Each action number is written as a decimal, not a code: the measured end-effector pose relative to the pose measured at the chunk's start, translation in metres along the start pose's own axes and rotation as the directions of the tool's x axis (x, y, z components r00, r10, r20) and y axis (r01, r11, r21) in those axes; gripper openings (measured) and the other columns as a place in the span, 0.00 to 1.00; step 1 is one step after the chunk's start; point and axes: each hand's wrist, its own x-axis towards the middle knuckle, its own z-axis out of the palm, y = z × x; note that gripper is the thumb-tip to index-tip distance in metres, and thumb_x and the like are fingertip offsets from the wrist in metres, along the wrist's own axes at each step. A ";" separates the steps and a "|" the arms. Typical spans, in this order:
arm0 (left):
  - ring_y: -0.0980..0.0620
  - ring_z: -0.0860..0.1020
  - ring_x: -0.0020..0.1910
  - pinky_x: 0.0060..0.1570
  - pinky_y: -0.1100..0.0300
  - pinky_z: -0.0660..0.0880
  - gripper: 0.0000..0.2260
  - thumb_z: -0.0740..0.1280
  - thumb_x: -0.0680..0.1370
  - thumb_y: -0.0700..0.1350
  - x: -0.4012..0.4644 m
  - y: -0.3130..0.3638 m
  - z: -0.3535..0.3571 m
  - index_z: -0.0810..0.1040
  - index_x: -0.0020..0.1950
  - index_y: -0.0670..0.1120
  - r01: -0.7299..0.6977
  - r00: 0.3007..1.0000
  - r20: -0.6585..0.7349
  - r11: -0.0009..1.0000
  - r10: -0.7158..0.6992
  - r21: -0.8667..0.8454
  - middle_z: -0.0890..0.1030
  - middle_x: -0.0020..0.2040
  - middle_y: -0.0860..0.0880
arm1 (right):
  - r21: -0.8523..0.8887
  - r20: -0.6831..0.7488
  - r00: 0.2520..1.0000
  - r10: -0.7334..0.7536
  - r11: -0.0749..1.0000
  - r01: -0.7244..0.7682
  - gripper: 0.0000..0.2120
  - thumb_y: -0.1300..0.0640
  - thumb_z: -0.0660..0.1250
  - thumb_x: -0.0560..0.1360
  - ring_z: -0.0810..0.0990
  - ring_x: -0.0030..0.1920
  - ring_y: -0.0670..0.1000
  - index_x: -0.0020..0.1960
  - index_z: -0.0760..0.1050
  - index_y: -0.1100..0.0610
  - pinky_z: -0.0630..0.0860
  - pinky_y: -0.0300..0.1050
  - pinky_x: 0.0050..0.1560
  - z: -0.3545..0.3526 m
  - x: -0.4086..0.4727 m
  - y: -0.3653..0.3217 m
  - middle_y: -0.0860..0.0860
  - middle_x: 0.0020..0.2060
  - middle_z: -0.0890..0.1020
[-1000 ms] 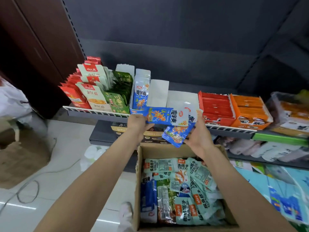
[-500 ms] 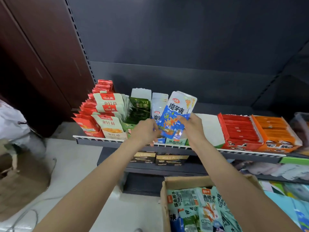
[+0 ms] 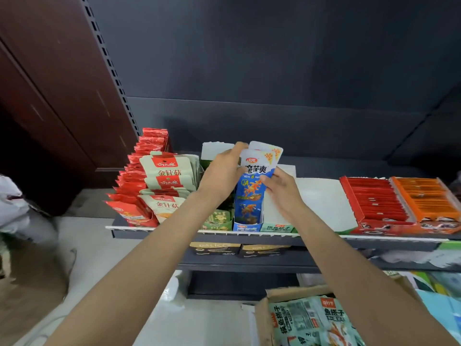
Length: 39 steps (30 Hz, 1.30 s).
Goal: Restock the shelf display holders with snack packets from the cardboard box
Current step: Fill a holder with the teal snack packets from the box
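Blue snack packets (image 3: 254,181): upright stack, lower ends inside blue display holder (image 3: 247,224) at shelf (image 3: 174,232) front edge, centre frame.
Left hand (image 3: 222,173): at 9 o'clock of packets, fingers curled over top edge, gripping.
Right hand (image 3: 282,188): at 3 o'clock, thumb and fingers pinching packet side.
Cardboard box (image 3: 264,318): at 5 o'clock, below shelf, holds pale green packets (image 3: 309,320).
Red packets (image 3: 139,181): at 9 o'clock on shelf.

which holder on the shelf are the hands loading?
The blue holder, between the green holder and the white one; both hands grip blue packets over it.
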 end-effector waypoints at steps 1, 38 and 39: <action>0.45 0.78 0.50 0.49 0.49 0.77 0.16 0.65 0.78 0.41 0.001 -0.002 0.002 0.69 0.66 0.46 -0.002 1.000 -0.002 1.000 0.002 0.015 0.80 0.52 0.44 | -0.036 0.007 1.000 0.004 0.999 -0.004 0.06 0.66 0.63 0.77 0.81 0.50 0.51 0.51 0.75 0.59 0.78 0.45 0.52 -0.002 0.000 0.002 0.53 0.49 0.82; 0.42 0.80 0.46 0.47 0.50 0.78 0.07 0.61 0.79 0.40 -0.179 0.108 0.199 0.77 0.50 0.39 0.183 0.819 0.537 0.979 -0.202 0.089 0.82 0.47 0.40 | -0.818 0.117 0.989 0.091 0.573 0.044 0.10 0.63 0.64 0.77 0.78 0.49 0.45 0.57 0.77 0.59 0.72 0.34 0.50 -0.178 -0.198 0.110 0.51 0.50 0.82; 0.42 0.80 0.48 0.48 0.52 0.78 0.08 0.61 0.79 0.41 -0.187 0.106 0.211 0.77 0.52 0.38 0.217 0.775 0.568 0.961 -0.277 0.171 0.82 0.50 0.40 | -0.846 0.117 0.980 0.163 0.533 0.013 0.13 0.61 0.64 0.77 0.78 0.54 0.48 0.61 0.75 0.59 0.72 0.38 0.55 -0.184 -0.202 0.121 0.54 0.55 0.81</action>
